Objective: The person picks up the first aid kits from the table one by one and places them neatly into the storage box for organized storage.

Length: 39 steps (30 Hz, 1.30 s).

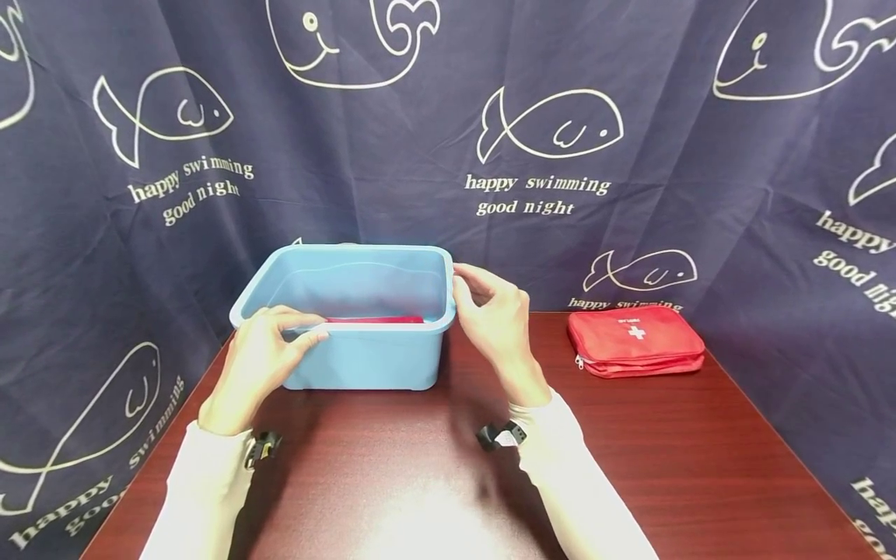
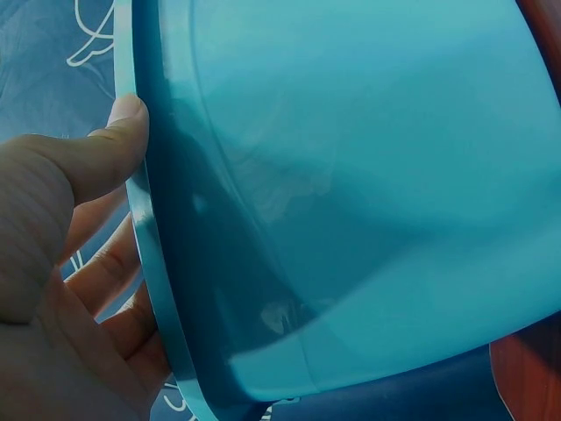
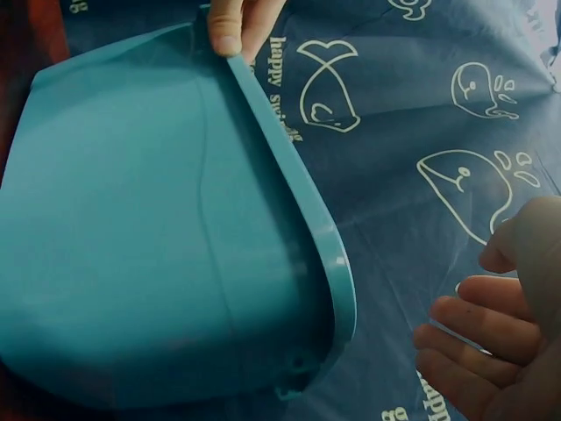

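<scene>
A light blue plastic bin [image 1: 371, 358] stands on the table, a red flat item [image 1: 378, 320] partly visible inside it. My left hand [image 1: 262, 358] grips the front rim near the left corner; in the left wrist view, the thumb of the left hand [image 2: 61, 228] lies on the rim of the bin [image 2: 151, 237] with the fingers behind it. Beside the right end of the bin is my right hand [image 1: 497, 319]. The right wrist view shows this right hand [image 3: 491, 333] with fingers loosely bent, a gap between them and the bin [image 3: 131, 219].
A red zipped pouch with a white cross [image 1: 633, 342] lies on the reddish-brown table [image 1: 630, 451] to the right. Dark blue curtains with fish drawings [image 1: 420, 155] hang behind the table and along both sides. The bin stands close to the back curtain.
</scene>
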### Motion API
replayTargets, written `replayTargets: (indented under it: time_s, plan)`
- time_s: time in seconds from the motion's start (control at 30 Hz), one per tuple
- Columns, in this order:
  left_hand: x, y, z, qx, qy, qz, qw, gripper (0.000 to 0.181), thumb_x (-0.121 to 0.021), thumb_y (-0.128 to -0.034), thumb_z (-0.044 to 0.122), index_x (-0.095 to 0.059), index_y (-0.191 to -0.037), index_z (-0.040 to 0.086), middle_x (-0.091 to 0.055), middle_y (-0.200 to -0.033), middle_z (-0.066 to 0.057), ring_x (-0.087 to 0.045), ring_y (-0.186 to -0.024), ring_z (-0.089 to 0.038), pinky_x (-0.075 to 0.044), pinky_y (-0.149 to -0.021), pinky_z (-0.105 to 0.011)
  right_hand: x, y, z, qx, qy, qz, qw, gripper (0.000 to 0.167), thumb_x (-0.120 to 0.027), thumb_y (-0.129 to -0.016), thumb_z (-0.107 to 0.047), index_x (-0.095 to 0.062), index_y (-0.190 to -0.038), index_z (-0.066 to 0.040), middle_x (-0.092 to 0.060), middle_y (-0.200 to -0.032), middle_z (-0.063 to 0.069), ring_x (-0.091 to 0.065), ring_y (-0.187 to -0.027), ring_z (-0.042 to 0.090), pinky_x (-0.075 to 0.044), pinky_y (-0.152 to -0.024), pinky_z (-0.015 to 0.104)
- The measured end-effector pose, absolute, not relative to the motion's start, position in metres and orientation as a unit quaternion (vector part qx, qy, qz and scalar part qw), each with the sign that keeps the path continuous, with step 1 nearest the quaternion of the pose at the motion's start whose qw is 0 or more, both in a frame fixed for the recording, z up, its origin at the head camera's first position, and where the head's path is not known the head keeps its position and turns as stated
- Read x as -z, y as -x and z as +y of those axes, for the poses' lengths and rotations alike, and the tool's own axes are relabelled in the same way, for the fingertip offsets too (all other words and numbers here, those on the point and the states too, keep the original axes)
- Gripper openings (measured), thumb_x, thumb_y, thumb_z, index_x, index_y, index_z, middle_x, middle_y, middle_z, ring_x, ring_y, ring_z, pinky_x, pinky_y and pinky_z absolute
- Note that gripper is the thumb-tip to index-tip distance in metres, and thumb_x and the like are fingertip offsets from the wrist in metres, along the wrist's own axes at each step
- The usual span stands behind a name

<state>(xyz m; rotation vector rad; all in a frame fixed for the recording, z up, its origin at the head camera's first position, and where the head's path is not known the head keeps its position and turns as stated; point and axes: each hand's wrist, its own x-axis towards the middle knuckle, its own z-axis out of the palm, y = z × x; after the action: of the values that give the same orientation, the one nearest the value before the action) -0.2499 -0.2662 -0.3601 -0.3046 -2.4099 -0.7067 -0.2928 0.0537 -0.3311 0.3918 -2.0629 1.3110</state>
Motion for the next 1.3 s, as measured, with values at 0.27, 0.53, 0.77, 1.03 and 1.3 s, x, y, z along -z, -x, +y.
replayTargets:
  time_s: [0.27,0.53,0.77,1.03,1.3]
  plan:
    - [0.36,0.25,-0.266,0.27,0.112,-0.909,0.298,0.018,-0.089,-0.0823,0.026,-0.085,-0.099,0.022,-0.078,-0.096,0.002,-0.067,-0.094,-0.025,-0.047,-0.074,-0.043,0.344,0.291,0.076,-0.473,-0.141,-0.806,0.326,0.024,-0.071,-0.094,-0.02,-0.08,-0.116,-0.022,-0.079,-0.106,-0.005,-0.077,-0.088,0.007,-0.06,-0.081,0.031]
    - [0.36,0.251,-0.264,0.271,0.119,-0.906,0.301,0.016,-0.089,-0.0823,0.027,-0.085,-0.098,0.024,-0.078,-0.094,0.003,-0.068,-0.094,-0.024,-0.047,-0.075,-0.042,0.352,0.291,0.106,-0.432,-0.127,-0.835,0.315,0.028,-0.071,-0.094,-0.022,-0.078,-0.121,-0.023,-0.078,-0.112,-0.006,-0.076,-0.092,0.006,-0.059,-0.084,0.031]
    - [0.361,0.251,-0.266,0.268,0.119,-0.907,0.303,0.017,-0.088,-0.0826,0.029,-0.085,-0.099,0.024,-0.078,-0.095,0.004,-0.068,-0.095,-0.024,-0.047,-0.074,-0.043,0.351,0.293,0.125,-0.406,-0.134,-0.844,0.323,0.032,-0.071,-0.094,-0.021,-0.076,-0.125,-0.02,-0.077,-0.117,-0.002,-0.077,-0.093,0.013,-0.06,-0.081,0.035]
    - [0.363,0.25,-0.265,0.269,0.111,-0.909,0.298,0.019,-0.088,-0.0833,0.029,-0.085,-0.1,0.022,-0.078,-0.097,0.002,-0.068,-0.097,-0.025,-0.047,-0.074,-0.043,0.36,0.29,0.15,-0.37,-0.133,-0.859,0.329,0.034,-0.071,-0.094,-0.02,-0.074,-0.128,-0.018,-0.077,-0.119,0.0,-0.074,-0.109,0.017,-0.054,-0.093,0.039]
    - [0.36,0.249,-0.266,0.27,0.113,-0.908,0.299,0.018,-0.089,-0.0821,0.028,-0.085,-0.099,0.025,-0.078,-0.097,0.002,-0.067,-0.096,-0.025,-0.047,-0.075,-0.043,0.375,0.293,0.18,-0.34,-0.109,-0.877,0.322,0.037,-0.071,-0.094,-0.02,-0.072,-0.131,-0.017,-0.075,-0.124,0.003,-0.072,-0.104,0.021,-0.053,-0.089,0.042]
